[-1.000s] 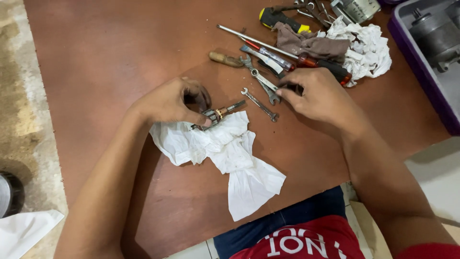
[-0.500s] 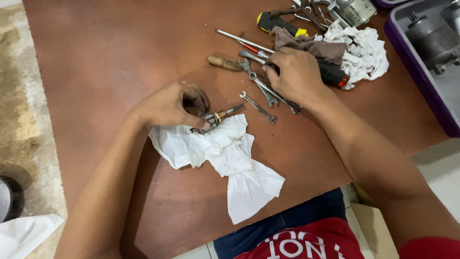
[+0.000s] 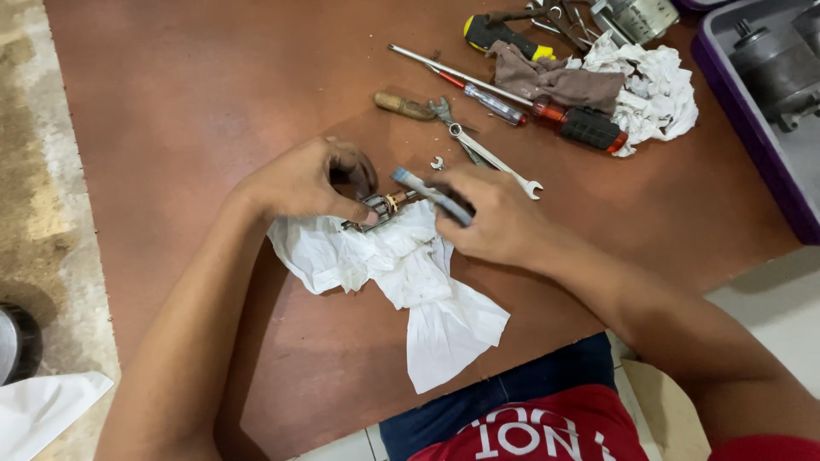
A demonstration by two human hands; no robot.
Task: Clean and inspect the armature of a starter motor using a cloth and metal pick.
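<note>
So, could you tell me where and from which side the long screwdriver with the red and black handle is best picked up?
Grip the long screwdriver with the red and black handle by its thick ribbed black end, which gives the best hold. Come from the near right, over the bare brown board: the brown rag drapes over the shaft behind, and the white crumpled cloth crowds the far side.

My left hand (image 3: 303, 181) pinches a small metal part (image 3: 382, 206) on the white cloth (image 3: 401, 273); at three o'clock, my right hand (image 3: 495, 213) grips a wrench (image 3: 427, 189).
</note>
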